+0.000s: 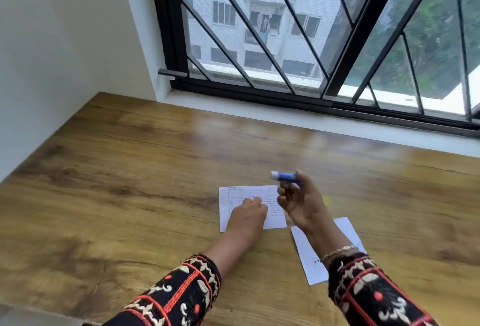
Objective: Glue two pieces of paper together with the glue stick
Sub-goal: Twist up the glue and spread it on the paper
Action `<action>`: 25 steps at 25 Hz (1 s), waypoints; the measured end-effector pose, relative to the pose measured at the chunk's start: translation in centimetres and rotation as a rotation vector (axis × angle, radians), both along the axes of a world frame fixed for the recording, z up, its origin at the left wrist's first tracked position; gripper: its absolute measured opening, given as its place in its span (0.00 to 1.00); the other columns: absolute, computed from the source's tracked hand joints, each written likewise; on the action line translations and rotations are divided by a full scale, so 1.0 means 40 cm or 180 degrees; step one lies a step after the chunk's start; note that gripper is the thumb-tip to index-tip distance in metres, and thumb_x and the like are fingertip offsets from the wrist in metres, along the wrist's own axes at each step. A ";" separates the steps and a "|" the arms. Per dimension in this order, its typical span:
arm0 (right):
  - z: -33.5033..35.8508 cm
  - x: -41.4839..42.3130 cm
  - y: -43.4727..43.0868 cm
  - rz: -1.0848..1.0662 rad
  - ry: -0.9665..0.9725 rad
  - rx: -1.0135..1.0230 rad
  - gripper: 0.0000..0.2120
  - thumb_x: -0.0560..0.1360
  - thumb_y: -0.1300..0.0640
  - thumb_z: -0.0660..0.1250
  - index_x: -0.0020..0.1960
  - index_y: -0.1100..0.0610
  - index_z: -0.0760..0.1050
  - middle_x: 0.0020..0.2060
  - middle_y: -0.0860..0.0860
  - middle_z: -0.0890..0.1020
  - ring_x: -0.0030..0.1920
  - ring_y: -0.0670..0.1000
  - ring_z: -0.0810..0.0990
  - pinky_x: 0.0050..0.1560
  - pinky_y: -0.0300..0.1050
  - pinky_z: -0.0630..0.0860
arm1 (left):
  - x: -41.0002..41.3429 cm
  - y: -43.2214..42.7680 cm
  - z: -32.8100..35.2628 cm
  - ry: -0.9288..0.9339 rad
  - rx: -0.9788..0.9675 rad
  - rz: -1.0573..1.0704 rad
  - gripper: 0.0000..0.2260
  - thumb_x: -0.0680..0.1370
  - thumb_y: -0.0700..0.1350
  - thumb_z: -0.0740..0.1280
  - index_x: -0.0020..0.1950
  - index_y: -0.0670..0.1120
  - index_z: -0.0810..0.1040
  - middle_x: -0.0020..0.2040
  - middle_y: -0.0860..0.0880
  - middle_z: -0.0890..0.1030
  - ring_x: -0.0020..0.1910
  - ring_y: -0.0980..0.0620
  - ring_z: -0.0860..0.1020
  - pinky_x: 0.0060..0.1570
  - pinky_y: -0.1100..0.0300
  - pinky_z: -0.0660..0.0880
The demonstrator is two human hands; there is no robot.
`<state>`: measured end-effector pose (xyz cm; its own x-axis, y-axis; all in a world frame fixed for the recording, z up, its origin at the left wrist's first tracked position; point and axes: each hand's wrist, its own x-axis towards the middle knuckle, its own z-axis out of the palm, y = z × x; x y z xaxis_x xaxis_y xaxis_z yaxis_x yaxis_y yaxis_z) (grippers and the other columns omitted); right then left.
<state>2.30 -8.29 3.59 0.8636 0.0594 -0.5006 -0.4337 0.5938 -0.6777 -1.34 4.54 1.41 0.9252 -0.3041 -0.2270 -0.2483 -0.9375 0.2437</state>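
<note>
A white sheet with a printed table (259,191) lies flat on the wooden table (130,182). My left hand (246,215) rests on this sheet, fingers curled and pressing it down. My right hand (298,202) is raised just right of the sheet and grips a blue glue stick (284,176), which points left with its white tip above the sheet's upper right corner. A second white paper (309,255) lies to the right, partly hidden under my right forearm.
A small yellow object (326,201), blurred, lies on the table behind my right hand. A white wall stands at the left. A barred window with a white sill (311,120) runs along the table's far edge.
</note>
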 end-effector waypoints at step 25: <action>-0.025 0.157 0.224 0.2889 -0.2291 -0.4113 0.08 0.68 0.61 0.69 0.47 0.60 0.78 0.33 0.56 0.77 0.34 0.52 0.73 0.39 0.47 0.73 | 0.009 0.017 -0.068 -0.0256 0.0056 -0.0219 0.14 0.76 0.34 0.60 0.62 0.39 0.69 0.62 0.42 0.71 0.61 0.42 0.70 0.42 0.52 0.71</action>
<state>8.59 0.68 2.59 0.8382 0.5168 -0.1742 0.2827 -0.6848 -0.6716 -0.98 5.24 -1.29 0.9177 -0.3641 -0.1586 -0.3304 -0.9215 0.2040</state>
